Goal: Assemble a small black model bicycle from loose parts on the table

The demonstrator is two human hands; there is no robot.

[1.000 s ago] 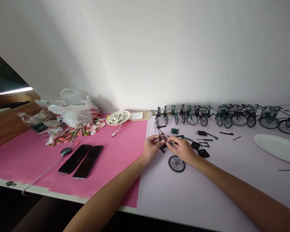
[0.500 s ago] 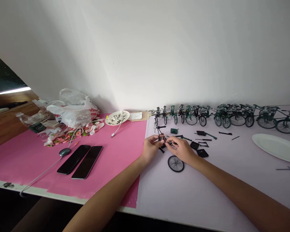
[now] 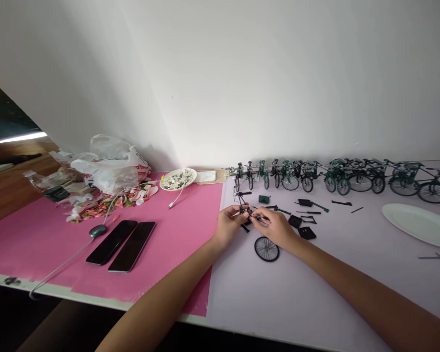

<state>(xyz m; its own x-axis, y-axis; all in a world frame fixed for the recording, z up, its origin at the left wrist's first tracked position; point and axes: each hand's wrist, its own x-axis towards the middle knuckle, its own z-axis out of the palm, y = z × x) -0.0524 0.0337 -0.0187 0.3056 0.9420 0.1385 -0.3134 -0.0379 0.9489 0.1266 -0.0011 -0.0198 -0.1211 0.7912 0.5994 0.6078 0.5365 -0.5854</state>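
My left hand (image 3: 229, 226) is closed around a dark model bicycle frame (image 3: 243, 198), whose thin bars stick out above and below the fingers. Close against it, my right hand (image 3: 273, 224) pinches a small dark part at the frame; the fingers hide most of it, so I cannot make out its kind. Just below the hands a loose black spoked wheel (image 3: 267, 249) lies flat on the table. Beside my right hand are black square pieces (image 3: 307, 232), a small black bracket (image 3: 308, 220) and thin dark rods (image 3: 308, 212). A green block (image 3: 264, 199) lies behind the hands.
Assembled model bicycles (image 3: 359, 176) line the wall. A white oval plate (image 3: 421, 225) and a grey T-shaped piece (image 3: 434, 257) are at right. On the pink side lie two phones (image 3: 132, 247), a cable puck (image 3: 98, 231), plastic petals (image 3: 106, 205), a plastic bag (image 3: 110, 171) and a filled dish (image 3: 178, 180).
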